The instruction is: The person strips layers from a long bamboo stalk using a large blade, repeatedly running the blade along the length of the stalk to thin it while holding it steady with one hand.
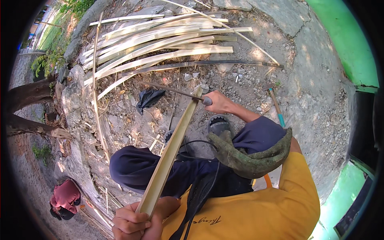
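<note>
My left hand [132,224] is closed round the near end of a long split bamboo strip [170,150] at the bottom of the head view. The strip runs away from me between my knees, its pale hollow face up, to the gravelly ground. My right hand [217,102] grips the dark handle of a long-bladed knife [176,92]. Its blade points left and lies across the strip close to the far end. A dark green rolled cloth [256,156] rests over my right knee. A black cord [218,172] hangs over my lap.
Several split bamboo strips [160,44] lie piled ahead, with a long thin pole [95,76] at their left. A black plastic bag [149,99] lies left of the knife. A turquoise-handled hammer [277,107] is at right, near a green wall [348,40]. Tree trunks [32,94] stand at left.
</note>
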`<act>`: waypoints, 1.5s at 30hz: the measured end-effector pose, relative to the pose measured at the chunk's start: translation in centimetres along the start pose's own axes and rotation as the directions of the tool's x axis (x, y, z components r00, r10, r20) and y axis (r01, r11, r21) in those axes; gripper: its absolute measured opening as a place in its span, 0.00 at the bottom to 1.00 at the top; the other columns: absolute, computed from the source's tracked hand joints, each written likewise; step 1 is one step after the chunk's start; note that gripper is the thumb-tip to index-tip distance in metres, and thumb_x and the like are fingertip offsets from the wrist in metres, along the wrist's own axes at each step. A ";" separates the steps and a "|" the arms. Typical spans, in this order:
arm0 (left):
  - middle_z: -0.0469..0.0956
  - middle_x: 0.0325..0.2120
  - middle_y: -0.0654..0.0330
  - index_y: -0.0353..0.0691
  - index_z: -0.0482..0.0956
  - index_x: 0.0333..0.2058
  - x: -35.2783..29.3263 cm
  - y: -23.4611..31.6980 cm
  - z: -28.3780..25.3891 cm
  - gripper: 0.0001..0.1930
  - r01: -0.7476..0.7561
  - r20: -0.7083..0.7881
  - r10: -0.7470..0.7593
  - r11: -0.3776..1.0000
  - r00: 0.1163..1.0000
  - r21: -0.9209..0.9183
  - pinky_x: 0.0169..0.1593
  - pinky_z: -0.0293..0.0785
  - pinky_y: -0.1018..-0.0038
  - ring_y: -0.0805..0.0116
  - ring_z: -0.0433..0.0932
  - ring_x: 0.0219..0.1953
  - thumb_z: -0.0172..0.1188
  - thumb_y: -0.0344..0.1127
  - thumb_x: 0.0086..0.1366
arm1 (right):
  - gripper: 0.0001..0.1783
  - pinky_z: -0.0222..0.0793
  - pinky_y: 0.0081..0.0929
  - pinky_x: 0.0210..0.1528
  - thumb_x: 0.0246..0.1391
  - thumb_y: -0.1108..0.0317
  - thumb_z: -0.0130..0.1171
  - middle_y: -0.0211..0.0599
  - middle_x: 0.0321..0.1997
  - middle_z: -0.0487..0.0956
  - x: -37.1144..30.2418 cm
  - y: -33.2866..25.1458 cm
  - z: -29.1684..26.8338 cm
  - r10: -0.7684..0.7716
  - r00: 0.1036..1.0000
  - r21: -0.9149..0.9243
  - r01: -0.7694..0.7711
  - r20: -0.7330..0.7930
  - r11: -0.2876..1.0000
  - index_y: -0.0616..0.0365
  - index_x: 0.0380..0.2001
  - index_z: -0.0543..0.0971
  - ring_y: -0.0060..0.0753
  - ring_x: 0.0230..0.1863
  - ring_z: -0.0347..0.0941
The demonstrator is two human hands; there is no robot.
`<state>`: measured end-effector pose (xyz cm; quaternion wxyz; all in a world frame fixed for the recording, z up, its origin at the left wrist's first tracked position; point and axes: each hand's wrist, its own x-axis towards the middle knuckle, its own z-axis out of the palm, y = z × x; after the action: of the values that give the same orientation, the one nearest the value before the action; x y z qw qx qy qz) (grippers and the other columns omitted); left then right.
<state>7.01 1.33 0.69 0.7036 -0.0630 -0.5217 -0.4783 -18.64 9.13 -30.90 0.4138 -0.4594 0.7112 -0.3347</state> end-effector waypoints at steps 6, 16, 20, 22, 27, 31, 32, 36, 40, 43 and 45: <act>0.54 0.12 0.69 0.48 0.56 0.25 0.2 0.2 0.8 0.23 -0.012 0.038 0.012 1.000 0.999 -0.005 0.12 0.53 0.80 0.79 0.51 0.10 0.35 0.54 0.79 | 0.13 0.69 0.45 0.34 0.39 0.65 0.62 0.51 0.24 0.78 -0.2 0.7 0.3 -0.029 0.999 0.001 0.029 -0.016 1.000 0.63 0.27 0.77 0.52 0.27 0.76; 0.52 0.08 0.73 0.47 0.55 0.23 0.5 1.1 -1.1 0.20 -0.011 -0.022 0.014 0.989 1.000 0.150 0.09 0.55 0.86 0.84 0.53 0.07 0.48 0.46 0.74 | 0.12 0.70 0.45 0.33 0.39 0.65 0.61 0.50 0.22 0.78 -0.5 -1.0 0.9 -0.107 0.993 0.040 0.109 -0.044 0.993 0.62 0.26 0.77 0.54 0.26 0.75; 0.52 0.11 0.72 0.47 0.57 0.26 -0.1 0.5 -1.4 0.18 0.057 0.027 -0.060 0.994 0.998 0.097 0.12 0.53 0.86 0.83 0.53 0.09 0.48 0.46 0.73 | 0.12 0.69 0.45 0.33 0.39 0.65 0.61 0.50 0.23 0.78 0.6 3.2 1.1 -0.018 0.995 0.046 0.023 -0.099 0.999 0.62 0.27 0.77 0.52 0.27 0.76; 0.52 0.13 0.70 0.48 0.55 0.26 0.0 -0.3 -0.3 0.22 0.005 -0.042 -0.001 0.996 0.999 0.089 0.12 0.50 0.80 0.79 0.50 0.09 0.32 0.52 0.80 | 0.12 0.69 0.46 0.33 0.40 0.65 0.61 0.51 0.24 0.78 1.4 3.9 1.3 0.054 0.993 -0.007 -0.055 -0.103 0.998 0.63 0.26 0.77 0.52 0.27 0.77; 0.51 0.13 0.70 0.48 0.56 0.26 0.6 0.1 0.0 0.22 -0.018 -0.112 0.036 0.987 0.993 0.157 0.12 0.49 0.80 0.80 0.49 0.08 0.31 0.51 0.80 | 0.13 0.68 0.47 0.33 0.41 0.64 0.62 0.51 0.21 0.75 -1.2 -0.5 1.4 -0.017 0.999 0.035 0.018 -0.050 0.999 0.63 0.25 0.75 0.55 0.27 0.75; 0.51 0.12 0.71 0.48 0.56 0.26 0.6 -0.3 0.4 0.22 -0.018 -0.136 0.048 0.976 0.990 0.216 0.12 0.49 0.80 0.81 0.48 0.08 0.31 0.50 0.80 | 0.13 0.68 0.45 0.34 0.41 0.64 0.62 0.52 0.22 0.76 -0.7 1.0 1.6 -0.021 0.993 0.014 0.023 -0.113 1.000 0.64 0.27 0.76 0.55 0.27 0.74; 0.51 0.12 0.71 0.48 0.56 0.26 0.4 -0.3 0.4 0.22 -0.017 -0.141 0.047 0.978 0.989 0.210 0.12 0.49 0.80 0.81 0.48 0.08 0.31 0.50 0.80 | 0.13 0.68 0.45 0.34 0.41 0.64 0.61 0.52 0.23 0.76 -0.3 2.7 2.1 0.029 0.989 0.056 -0.022 -0.142 0.998 0.64 0.27 0.76 0.55 0.27 0.74; 0.51 0.12 0.71 0.48 0.56 0.25 0.7 -0.2 0.4 0.22 -0.023 -0.148 0.050 0.983 0.988 0.180 0.13 0.50 0.81 0.80 0.49 0.08 0.32 0.51 0.80 | 0.13 0.68 0.45 0.34 0.41 0.65 0.61 0.52 0.23 0.77 0.2 2.5 2.8 0.064 0.988 0.081 -0.053 -0.141 0.995 0.65 0.26 0.75 0.51 0.27 0.74; 0.52 0.12 0.71 0.48 0.56 0.25 0.8 -0.3 0.0 0.22 -0.022 -0.023 0.022 1.000 0.999 0.016 0.13 0.50 0.80 0.81 0.50 0.09 0.33 0.52 0.80 | 0.12 0.67 0.42 0.32 0.40 0.66 0.62 0.49 0.22 0.75 -0.4 2.1 1.8 0.009 0.996 0.080 -0.002 -0.088 0.997 0.63 0.24 0.75 0.48 0.25 0.73; 0.53 0.12 0.71 0.48 0.57 0.25 0.6 -0.1 -0.1 0.23 -0.017 -0.018 0.017 0.999 1.000 0.027 0.13 0.51 0.80 0.80 0.50 0.09 0.34 0.53 0.79 | 0.12 0.67 0.40 0.31 0.39 0.66 0.63 0.48 0.21 0.75 0.3 3.2 1.5 -0.004 0.999 0.073 0.007 -0.042 0.997 0.63 0.24 0.74 0.48 0.24 0.71; 0.53 0.12 0.71 0.48 0.57 0.25 0.5 -0.2 -0.4 0.23 -0.007 -0.016 0.007 1.000 1.000 0.018 0.14 0.51 0.80 0.80 0.50 0.09 0.34 0.53 0.79 | 0.13 0.68 0.41 0.32 0.39 0.65 0.63 0.48 0.22 0.77 1.0 3.8 1.6 0.040 0.997 0.125 -0.031 -0.073 0.992 0.63 0.25 0.75 0.50 0.25 0.73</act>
<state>7.17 0.71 0.80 0.7100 -0.0546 -0.5201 -0.4716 -18.88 9.38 -35.12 0.4202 -0.4071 0.7122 -0.3879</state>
